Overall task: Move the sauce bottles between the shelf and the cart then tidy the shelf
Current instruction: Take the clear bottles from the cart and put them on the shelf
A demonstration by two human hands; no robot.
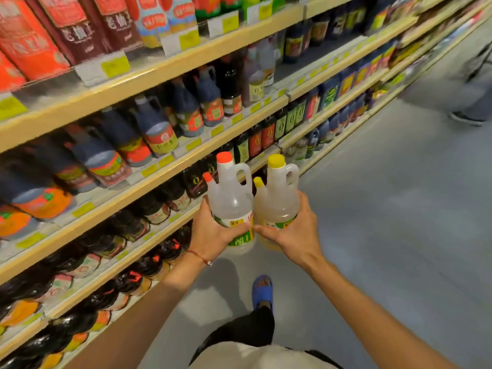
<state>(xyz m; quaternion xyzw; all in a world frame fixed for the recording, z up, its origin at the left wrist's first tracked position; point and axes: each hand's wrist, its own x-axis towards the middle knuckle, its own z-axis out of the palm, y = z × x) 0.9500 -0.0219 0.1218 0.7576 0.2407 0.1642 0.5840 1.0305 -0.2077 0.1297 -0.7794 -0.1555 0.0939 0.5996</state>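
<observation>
Translucent plastic made up both jugs held in front of the person: a clear handled bottle with red caps [230, 201] in the left hand [211, 235] and a pale yellowish handled bottle with yellow caps [277, 202] in the right hand [296, 233]. The two touched side by side, long axes roughly parallel, caps pointing up and away from the person, and handle loops on the right of each neck. Each had a small spout cap left of its large cap.

The left fingers [241, 227] were clamped round the red-capped bottle's green and yellow label. The right fingers [266, 231] were wrapped round the yellow-capped bottle's lower body. A thin red string bracelet [200, 257] circled the left wrist.

Both bottles hung above the grey shop floor [399, 235], just beside the front edge of the cream metal shelf rack [165, 182]. Its tiers carried rows of dark sauce bottles [183, 113], with yellow price tags [115, 66] along the edges. The top tier held red-labelled packs [29, 38].

Below, a blue sandal [262, 290] rested on the floor. Another person's blurred legs [476, 102] stood far down the aisle.
</observation>
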